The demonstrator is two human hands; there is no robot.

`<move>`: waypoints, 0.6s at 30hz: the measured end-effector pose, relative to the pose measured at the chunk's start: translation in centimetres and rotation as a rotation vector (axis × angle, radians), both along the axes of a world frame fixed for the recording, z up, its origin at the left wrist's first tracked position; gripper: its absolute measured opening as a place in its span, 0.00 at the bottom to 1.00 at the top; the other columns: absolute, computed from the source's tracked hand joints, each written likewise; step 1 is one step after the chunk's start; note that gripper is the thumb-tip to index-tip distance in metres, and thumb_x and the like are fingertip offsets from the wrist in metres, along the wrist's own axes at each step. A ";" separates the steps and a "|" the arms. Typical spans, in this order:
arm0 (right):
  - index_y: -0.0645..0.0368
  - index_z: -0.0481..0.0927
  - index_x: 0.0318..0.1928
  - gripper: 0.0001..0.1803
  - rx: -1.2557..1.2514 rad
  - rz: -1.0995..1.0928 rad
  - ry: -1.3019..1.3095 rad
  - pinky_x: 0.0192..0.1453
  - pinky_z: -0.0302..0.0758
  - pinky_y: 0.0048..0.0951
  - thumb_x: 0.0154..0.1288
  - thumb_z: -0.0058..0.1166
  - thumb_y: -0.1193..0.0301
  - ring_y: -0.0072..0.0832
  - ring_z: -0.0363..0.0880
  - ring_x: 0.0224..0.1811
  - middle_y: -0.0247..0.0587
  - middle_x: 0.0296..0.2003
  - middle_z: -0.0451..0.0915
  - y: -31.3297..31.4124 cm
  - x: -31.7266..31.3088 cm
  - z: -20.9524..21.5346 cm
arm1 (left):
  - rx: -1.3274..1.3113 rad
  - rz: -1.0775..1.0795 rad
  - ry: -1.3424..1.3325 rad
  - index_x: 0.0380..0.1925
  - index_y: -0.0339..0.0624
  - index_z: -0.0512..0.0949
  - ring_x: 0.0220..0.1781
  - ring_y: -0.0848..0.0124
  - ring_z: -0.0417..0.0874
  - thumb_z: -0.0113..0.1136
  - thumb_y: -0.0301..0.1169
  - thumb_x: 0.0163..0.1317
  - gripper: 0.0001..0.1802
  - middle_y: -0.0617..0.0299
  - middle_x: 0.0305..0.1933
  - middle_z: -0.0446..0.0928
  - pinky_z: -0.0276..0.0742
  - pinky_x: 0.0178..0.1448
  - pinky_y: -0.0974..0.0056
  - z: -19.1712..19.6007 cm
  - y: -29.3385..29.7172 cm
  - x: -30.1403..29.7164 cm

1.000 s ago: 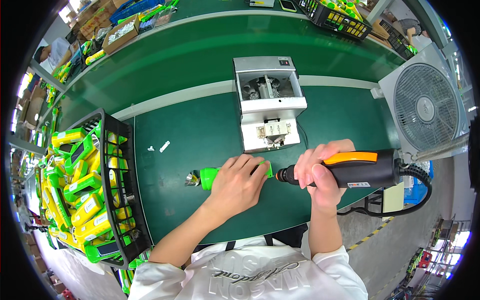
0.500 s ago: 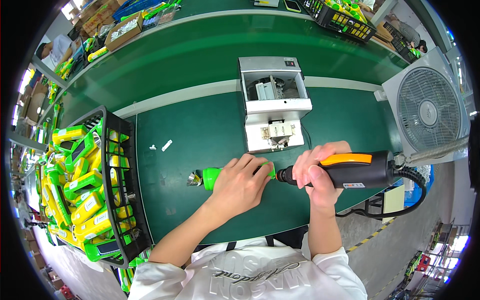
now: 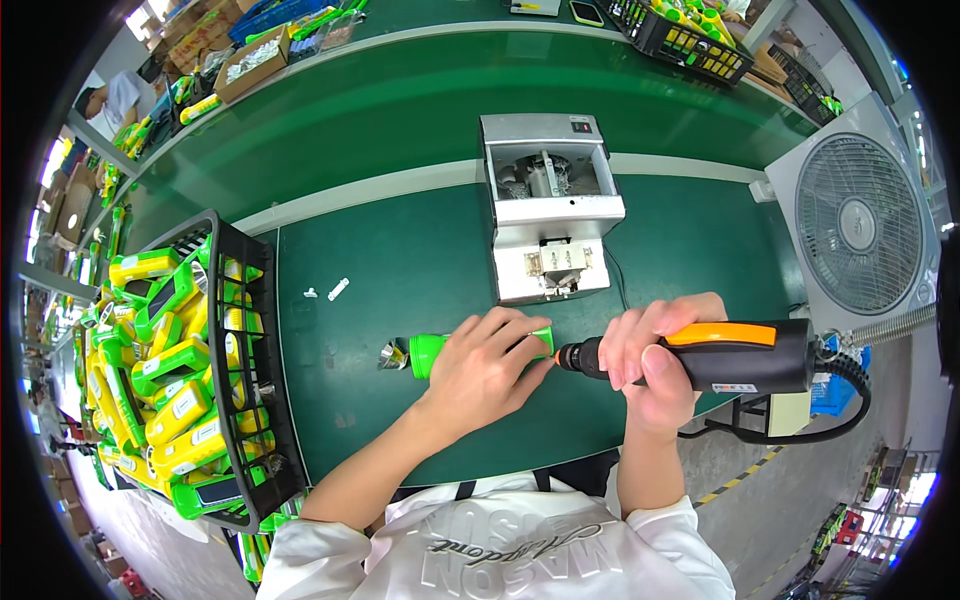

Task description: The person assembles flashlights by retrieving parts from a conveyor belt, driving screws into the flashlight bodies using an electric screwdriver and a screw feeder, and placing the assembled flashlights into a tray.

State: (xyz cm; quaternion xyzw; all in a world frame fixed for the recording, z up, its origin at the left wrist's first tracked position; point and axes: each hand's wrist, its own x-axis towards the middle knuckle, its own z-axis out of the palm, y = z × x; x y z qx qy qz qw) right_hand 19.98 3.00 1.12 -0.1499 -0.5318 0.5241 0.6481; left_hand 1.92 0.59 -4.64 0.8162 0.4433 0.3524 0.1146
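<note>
My left hand (image 3: 485, 368) is wrapped over a green flashlight housing (image 3: 427, 354) and holds it down on the green tabletop. A shiny cone-shaped reflector (image 3: 392, 356) shows at the housing's left end; much of the body is hidden under my fingers. In my right hand (image 3: 652, 352) is a black electric screwdriver (image 3: 752, 362) with an orange lever, lying roughly level and pointing left. Its tip is at the housing's right end, near my left fingertips; whether it touches there I cannot tell.
Behind my hands stands a silver screw feeder (image 3: 552, 212). A black crate (image 3: 232, 370) of yellow-green flashlights is on the left. Two small white parts (image 3: 338, 289) lie on the table. At the right are a box fan (image 3: 857, 225) and the screwdriver's cable (image 3: 800, 436).
My right hand and the screwdriver have shifted a little to the right and toward me. The flashlight housing and my left hand have moved slightly right. Inside the feeder, the white mechanism has turned.
</note>
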 end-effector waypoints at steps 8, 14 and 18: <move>0.61 0.67 0.45 0.13 0.040 0.022 0.042 0.23 0.72 0.29 0.64 0.57 0.80 0.25 0.69 0.17 0.38 0.22 0.72 0.6 0.5 0.7 | 0.076 -0.042 -0.086 0.26 0.44 0.81 0.48 0.64 0.81 0.71 0.29 0.49 0.07 0.65 0.46 0.83 0.76 0.42 0.60 0.6 1.1 0.6; 0.62 0.69 0.46 0.15 0.024 0.059 0.103 0.25 0.74 0.31 0.60 0.54 0.85 0.30 0.75 0.20 0.41 0.25 0.73 0.0 -0.4 -1.5 | 0.077 0.002 -0.028 0.27 0.46 0.83 0.45 0.67 0.81 0.73 0.31 0.46 0.08 0.68 0.44 0.83 0.74 0.39 0.63 0.1 -0.3 -0.3; 0.62 0.69 0.45 0.14 0.001 0.023 0.059 0.25 0.73 0.31 0.61 0.54 0.85 0.30 0.74 0.21 0.41 0.25 0.73 -1.4 -0.5 -1.6 | 0.119 0.008 -0.024 0.28 0.47 0.84 0.45 0.71 0.80 0.72 0.34 0.49 0.07 0.71 0.43 0.82 0.73 0.40 0.65 0.1 -1.2 -0.3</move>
